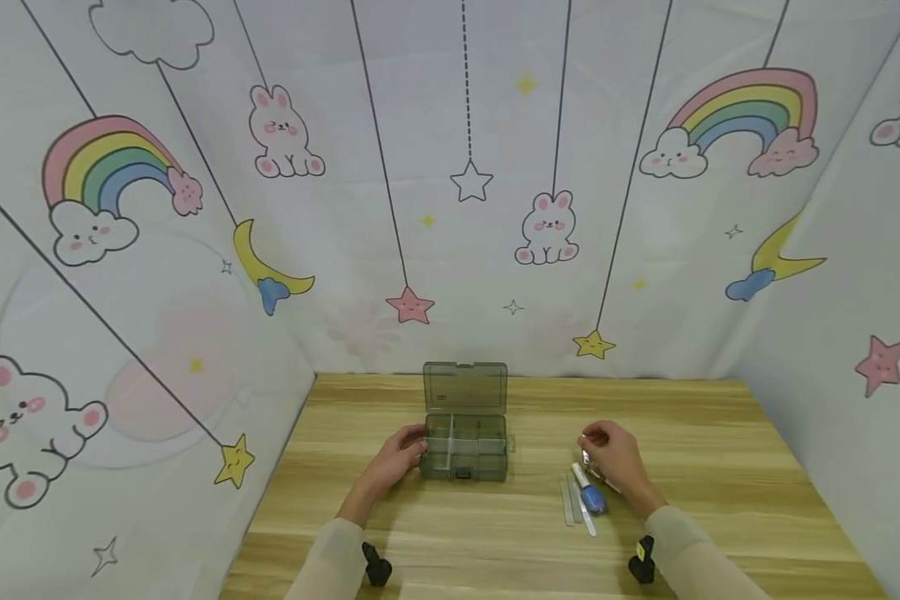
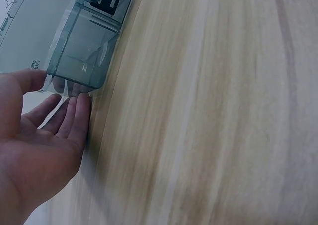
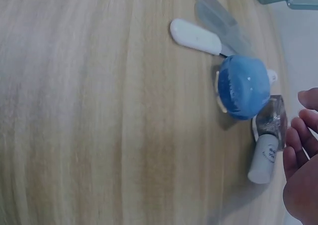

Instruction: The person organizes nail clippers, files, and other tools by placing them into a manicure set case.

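Observation:
On the table stands an open, translucent grey-green divided box (image 1: pixel 465 472), its lid (image 1: pixel 465 387) raised at the back. My left hand (image 1: pixel 392 461) touches the box's left end; the left wrist view shows fairly straight fingers (image 2: pixel 82 108) against the wall and the thumb at the rim. My right hand (image 1: pixel 617 457) pinches a small silvery piece (image 1: pixel 586 456) at its fingertips; I cannot tell its kind. Just below that hand lies a glittery bottle (image 3: pixel 272 116) with a pale cap (image 3: pixel 263 160). Beside it are a blue rounded item (image 3: pixel 243 86) and a white-handled tool (image 3: pixel 195 36).
Flat grey strips (image 1: pixel 567 500) lie left of the blue item, between it and the box. Behind the wooden table (image 1: pixel 480 550) hangs a white curtain (image 1: pixel 435 258) printed with rabbits, stars and rainbows; more cloth closes both sides.

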